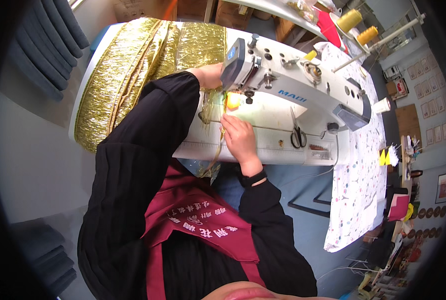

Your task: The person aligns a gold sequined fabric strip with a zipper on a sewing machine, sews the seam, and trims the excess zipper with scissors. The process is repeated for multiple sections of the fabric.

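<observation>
A white industrial sewing machine (293,80) stands before me, its lit needle area between my hands. My left hand (210,76) reaches behind the machine head over gold tinsel fringe (200,45); the machine hides its fingers. Below the needle, my right hand (240,139) has its fingers closed on a narrow gold trim (223,134). This strip runs up to the needle area, and its tail hangs over the table's front edge. Loose gold strands (213,106) lie just left of the needle. More gold fringe (118,85) is layered thickly on the table's left.
Black-handled scissors (298,136) lie on the machine bed, right of my right hand. Yellow thread cones (350,20) stand behind the machine. A white patterned cloth (358,185) drapes over the right side. Blue-grey padded folds (50,47) are at the far left.
</observation>
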Available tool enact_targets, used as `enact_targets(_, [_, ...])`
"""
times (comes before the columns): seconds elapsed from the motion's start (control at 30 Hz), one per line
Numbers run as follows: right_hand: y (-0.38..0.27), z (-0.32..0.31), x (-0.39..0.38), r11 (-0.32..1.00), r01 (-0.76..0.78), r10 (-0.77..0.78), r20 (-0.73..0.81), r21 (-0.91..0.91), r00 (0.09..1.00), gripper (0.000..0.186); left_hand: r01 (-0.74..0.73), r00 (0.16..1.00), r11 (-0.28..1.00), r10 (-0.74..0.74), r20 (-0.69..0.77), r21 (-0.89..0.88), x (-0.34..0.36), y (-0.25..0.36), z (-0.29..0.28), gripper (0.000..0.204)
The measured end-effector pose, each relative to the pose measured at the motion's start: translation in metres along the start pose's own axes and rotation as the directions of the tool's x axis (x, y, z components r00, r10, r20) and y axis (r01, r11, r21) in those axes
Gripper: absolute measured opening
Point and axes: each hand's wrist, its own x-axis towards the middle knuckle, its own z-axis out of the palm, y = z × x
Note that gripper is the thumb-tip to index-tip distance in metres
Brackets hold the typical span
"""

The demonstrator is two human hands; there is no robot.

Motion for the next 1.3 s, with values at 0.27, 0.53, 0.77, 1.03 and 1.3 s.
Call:
enact_targets(0.27, [-0.006, -0.003, 0.003, 0.995, -0.061, 0.06, 0.022, 0.075, 0.998, 0.034, -0.008, 0.975, 0.983, -0.033, 0.22, 0.183, 0.011, -0.03, 0.0, 0.03])
enact_targets(0.53, [-0.033, 0.001, -0.005, 0.541, -0.369, 0.374, 0.176, 0.756, 0.91, 0.031, -0.096, 0.978, 0.991, 0.077, 0.196, 0.089, -0.034, -0.028, -0.029, 0.006])
enact_targets(0.77, [-0.073, -0.025, -0.041, -0.03, -0.514, 0.44, 0.473, 0.857, 0.763, 0.036, 0.051, 0.991, 0.999, -0.052, 0.126, 0.012, -0.096, 0.014, -0.075, 0.002])
enact_targets(1.03, [-0.077, -0.061, -0.066, 0.191, -0.58, 0.544, 0.406, 0.792, 0.734, 0.017, 0.06, 0.994, 0.995, -0.052, 0.095, -0.078, -0.134, 0.043, -0.109, 0.013])
enact_targets(1.3, [-0.054, -0.114, -0.065, 0.325, -0.583, 0.602, 0.312, 0.745, 0.735, 0.013, 0.072, 0.996, 0.989, -0.077, -0.034, -0.125, -0.201, 0.048, -0.167, 0.012])
